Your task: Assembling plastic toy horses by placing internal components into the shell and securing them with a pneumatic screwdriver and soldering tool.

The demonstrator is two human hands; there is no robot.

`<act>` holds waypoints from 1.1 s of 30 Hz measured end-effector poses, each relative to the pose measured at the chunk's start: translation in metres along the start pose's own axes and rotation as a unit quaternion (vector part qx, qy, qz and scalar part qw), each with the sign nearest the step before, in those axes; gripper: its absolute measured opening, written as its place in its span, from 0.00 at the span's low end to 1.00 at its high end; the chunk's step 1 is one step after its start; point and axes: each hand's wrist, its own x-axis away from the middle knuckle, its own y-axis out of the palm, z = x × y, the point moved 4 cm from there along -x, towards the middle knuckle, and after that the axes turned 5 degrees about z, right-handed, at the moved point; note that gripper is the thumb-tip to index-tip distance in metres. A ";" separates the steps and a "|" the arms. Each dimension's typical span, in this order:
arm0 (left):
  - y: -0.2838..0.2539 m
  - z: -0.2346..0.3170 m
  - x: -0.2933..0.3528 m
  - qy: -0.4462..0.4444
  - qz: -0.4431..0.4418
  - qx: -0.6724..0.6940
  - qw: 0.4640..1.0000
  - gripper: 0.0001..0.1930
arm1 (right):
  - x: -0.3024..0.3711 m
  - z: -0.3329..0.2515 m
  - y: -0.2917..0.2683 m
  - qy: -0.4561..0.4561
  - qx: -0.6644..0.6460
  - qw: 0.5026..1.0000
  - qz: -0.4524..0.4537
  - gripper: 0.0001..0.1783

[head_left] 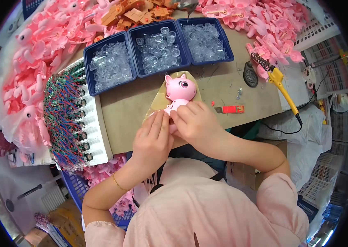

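Observation:
A glossy pink toy animal (pixel 180 88) with small ears and one large painted eye lies on a pale yellow shaped holder (pixel 156 103) near the table's front edge. Its head points away from me. My left hand (pixel 152 138) grips the lower end of the body from the left, fingers pressed together along it. On the opposite side my right hand (pixel 196 125) has its bent fingers pressed onto the body, close to the left fingertips. Much of the toy's lower part is hidden beneath both hands.
Blue bins (pixel 163 74) of clear plastic parts stand behind the toy. Wired components (pixel 65 119) fill a white tray (pixel 104 136) at left. Pink parts (pixel 38 70) are heaped around, with brown pieces (pixel 137 14) at the back. Right are a red-handled tool (pixel 233 109) and a yellow soldering iron (pixel 281 84).

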 end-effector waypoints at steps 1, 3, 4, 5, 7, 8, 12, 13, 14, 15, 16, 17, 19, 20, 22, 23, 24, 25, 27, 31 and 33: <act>0.001 0.001 0.001 0.001 0.003 -0.002 1.000 0.21 | 0.003 0.003 -0.002 0.037 -0.019 0.998 0.039 0.16; 0.003 -0.001 0.001 -0.015 0.020 0.037 0.999 0.22 | 0.005 -0.001 -0.001 0.029 -0.009 0.999 0.033 0.15; 0.003 0.000 0.002 -0.015 0.017 0.037 0.999 0.22 | 0.004 -0.005 -0.002 0.026 -0.003 0.999 0.023 0.15; 0.002 0.002 0.001 0.005 0.012 0.014 1.000 0.22 | 0.001 -0.006 -0.005 0.029 -0.005 0.999 0.022 0.15; -0.002 0.005 -0.001 0.025 0.006 -0.008 1.000 0.22 | -0.006 -0.013 -0.009 -0.047 0.033 0.996 -0.074 0.14; -0.003 0.009 -0.003 0.052 -0.022 -0.064 0.996 0.22 | -0.007 -0.014 -0.008 -0.046 0.033 0.996 -0.074 0.14; 0.000 0.011 -0.006 0.077 -0.055 -0.132 0.987 0.23 | -0.011 -0.009 -0.002 -0.050 0.024 0.995 -0.087 0.12; -0.001 0.011 -0.005 0.079 -0.055 -0.133 0.986 0.23 | -0.009 -0.010 -0.001 -0.044 0.005 0.994 -0.099 0.12; -0.002 0.008 -0.007 0.065 -0.063 -0.093 0.992 0.23 | -0.007 -0.008 0.002 -0.043 0.006 0.994 -0.097 0.12; -0.003 0.006 -0.008 0.051 -0.071 -0.053 0.995 0.22 | -0.007 -0.001 0.003 -0.041 -0.008 0.996 -0.079 0.12; -0.004 0.006 -0.005 0.050 -0.071 -0.056 0.995 0.22 | -0.006 0.003 0.002 -0.040 -0.024 0.997 -0.061 0.13; -0.004 0.004 -0.006 0.030 -0.057 -0.022 0.998 0.22 | -0.007 0.010 0.000 -0.023 -0.033 0.998 -0.058 0.12; -0.007 0.001 -0.009 0.010 -0.039 0.006 0.999 0.22 | 0.002 0.038 0.003 -0.003 -0.149 0.988 -0.042 0.11; -0.007 -0.001 -0.011 -0.002 -0.055 0.021 0.998 0.23 | -0.002 0.053 0.000 0.020 -0.264 0.964 -0.029 0.12; -0.009 -0.002 -0.016 -0.019 -0.068 0.033 0.997 0.24 | -0.021 0.115 -0.003 0.329 -0.265 0.904 -0.059 0.13; -0.013 0.005 -0.021 -0.014 -0.083 0.020 0.996 0.25 | -0.030 0.147 -0.005 0.317 -0.160 0.935 0.000 0.13; -0.013 0.012 -0.028 -0.004 -0.098 0.010 0.995 0.27 | -0.034 0.182 -0.006 0.306 -0.047 0.949 0.061 0.14; -0.006 0.016 -0.032 0.007 -0.094 -0.016 0.995 0.29 | -0.041 0.214 0.001 0.304 0.063 0.947 0.079 0.14; 0.000 0.016 -0.037 -0.017 -0.137 -0.020 0.990 0.29 | -0.046 0.240 0.017 0.297 0.173 0.934 0.096 0.14; -0.022 -0.006 -0.040 -0.127 -0.161 0.162 0.965 0.29 | -0.038 0.240 0.041 0.279 0.209 0.937 0.039 0.15; -0.036 -0.026 -0.024 -0.336 -0.177 0.373 0.846 0.30 | -0.035 0.216 0.045 0.293 0.132 0.947 0.028 0.16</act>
